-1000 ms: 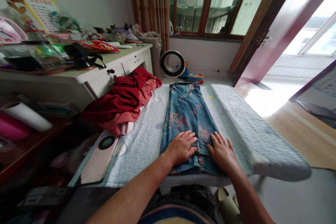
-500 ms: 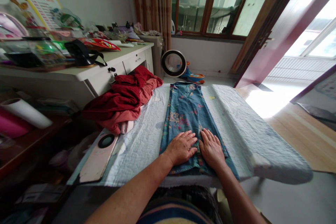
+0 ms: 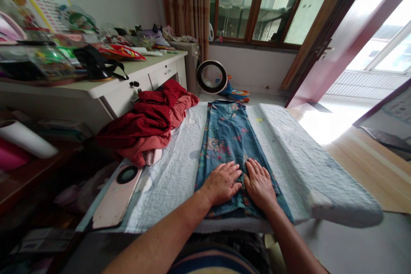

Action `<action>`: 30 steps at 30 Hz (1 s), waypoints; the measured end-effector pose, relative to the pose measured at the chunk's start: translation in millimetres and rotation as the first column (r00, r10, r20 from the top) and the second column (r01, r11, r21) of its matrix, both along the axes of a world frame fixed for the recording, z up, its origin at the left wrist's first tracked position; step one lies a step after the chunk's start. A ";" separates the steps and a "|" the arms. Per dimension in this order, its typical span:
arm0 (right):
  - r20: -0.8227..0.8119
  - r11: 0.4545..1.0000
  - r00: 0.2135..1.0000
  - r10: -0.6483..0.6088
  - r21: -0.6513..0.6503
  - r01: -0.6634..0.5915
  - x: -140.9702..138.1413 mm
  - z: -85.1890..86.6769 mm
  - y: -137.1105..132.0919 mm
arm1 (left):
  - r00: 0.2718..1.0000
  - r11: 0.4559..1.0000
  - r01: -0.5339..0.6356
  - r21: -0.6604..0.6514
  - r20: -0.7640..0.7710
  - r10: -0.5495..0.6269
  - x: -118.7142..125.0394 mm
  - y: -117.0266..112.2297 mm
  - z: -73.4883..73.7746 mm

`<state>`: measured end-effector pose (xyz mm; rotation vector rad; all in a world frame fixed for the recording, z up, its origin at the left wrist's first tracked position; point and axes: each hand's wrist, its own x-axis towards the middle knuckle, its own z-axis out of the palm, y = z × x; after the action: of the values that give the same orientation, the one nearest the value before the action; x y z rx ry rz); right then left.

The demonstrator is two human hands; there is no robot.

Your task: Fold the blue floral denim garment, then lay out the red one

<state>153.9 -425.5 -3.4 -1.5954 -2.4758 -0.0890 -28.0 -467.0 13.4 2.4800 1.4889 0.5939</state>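
Observation:
A pair of blue floral jeans (image 3: 224, 137) lies folded lengthwise on a padded, quilted light-blue cloth (image 3: 173, 180). My left hand (image 3: 222, 182) rests flat on the denim near its close end, fingers together but stretched out. Beside it my right hand (image 3: 260, 184) also presses flat on the jeans, close to their right edge. Neither hand grips anything; the palms and the fabric beneath them are hidden.
To the left, a crumpled red garment (image 3: 150, 115) lies against the desk (image 3: 93, 90), which is crowded with jars and bags. A pink flat panel with a dark round hole (image 3: 111, 205) sits at the front left. Behind stand a round-framed object (image 3: 212, 77) and an open door (image 3: 321, 43).
Both hands stay flat on the jeans with hardly any movement. The view has shifted very slightly.

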 end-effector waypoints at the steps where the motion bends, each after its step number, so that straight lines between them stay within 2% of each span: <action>1: -0.002 1.000 1.000 0.000 -0.006 0.000 -0.1 0.5 0.0 | 1.000 1.000 -0.001 0.001 0.001 0.001 0.1 0.0 -0.2; 24: -0.046 1.000 0.999 -0.012 -0.012 0.012 -2.5 5.1 -0.4 | 1.000 1.000 -0.013 0.019 -0.014 0.013 0.6 0.1 -0.7; 30: 0.001 0.996 0.997 -0.083 -0.037 0.083 -4.9 5.3 -0.9 | 1.000 1.000 -0.005 0.012 -0.010 0.005 -0.1 -0.3 1.8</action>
<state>149.0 -426.4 1.9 -1.7128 -2.4246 -0.0545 -28.1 -467.3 15.2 2.4929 1.5001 0.5934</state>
